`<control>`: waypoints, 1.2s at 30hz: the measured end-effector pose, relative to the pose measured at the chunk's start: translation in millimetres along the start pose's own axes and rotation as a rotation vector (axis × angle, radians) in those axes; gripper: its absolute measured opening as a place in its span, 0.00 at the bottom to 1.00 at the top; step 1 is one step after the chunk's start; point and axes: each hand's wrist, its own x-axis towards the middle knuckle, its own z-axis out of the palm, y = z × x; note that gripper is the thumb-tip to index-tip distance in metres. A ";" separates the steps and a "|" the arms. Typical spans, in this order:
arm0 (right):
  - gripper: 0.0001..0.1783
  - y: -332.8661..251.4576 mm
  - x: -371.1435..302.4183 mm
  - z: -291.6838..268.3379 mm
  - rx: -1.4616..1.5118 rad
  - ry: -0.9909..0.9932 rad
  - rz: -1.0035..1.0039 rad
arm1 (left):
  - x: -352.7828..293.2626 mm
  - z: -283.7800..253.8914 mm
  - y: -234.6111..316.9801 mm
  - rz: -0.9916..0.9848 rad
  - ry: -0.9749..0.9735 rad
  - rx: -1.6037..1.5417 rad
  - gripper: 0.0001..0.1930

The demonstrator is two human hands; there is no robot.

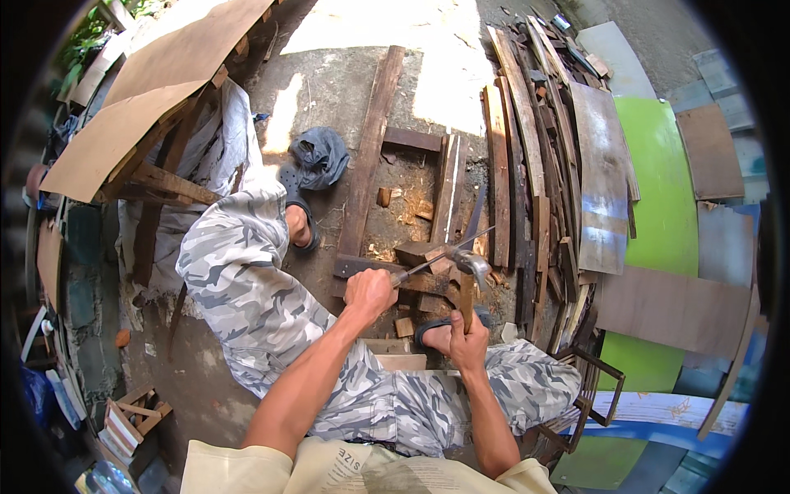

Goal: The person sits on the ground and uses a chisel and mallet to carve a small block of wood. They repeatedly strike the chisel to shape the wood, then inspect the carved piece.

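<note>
With left hand (pixel 372 294) closed round a slim metal tool (pixel 426 265) and right hand (pixel 468 339) gripping a hammer (pixel 467 294) above wooden pieces (pixel 414 251), best aim any tap squarely and clear of left hand.

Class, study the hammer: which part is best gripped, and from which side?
Probably the lower end of the hammer's wooden handle, coming from the person's own side. The handle is long and slim and points back toward the body, while the metal head sits at the far end. The right hand already holds it there.
</note>
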 end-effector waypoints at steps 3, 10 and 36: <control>0.19 -20.4 -2.8 -3.3 0.175 0.106 -0.107 | 2.6 -0.2 -1.7 -0.012 -0.016 0.007 0.15; 0.18 3.0 -0.3 11.2 -0.092 -0.161 0.112 | 0.4 4.0 -2.1 0.009 0.014 0.005 0.15; 0.17 45.0 -17.6 30.0 -0.206 -0.111 -0.009 | -0.6 12.7 1.4 0.015 -0.016 0.020 0.16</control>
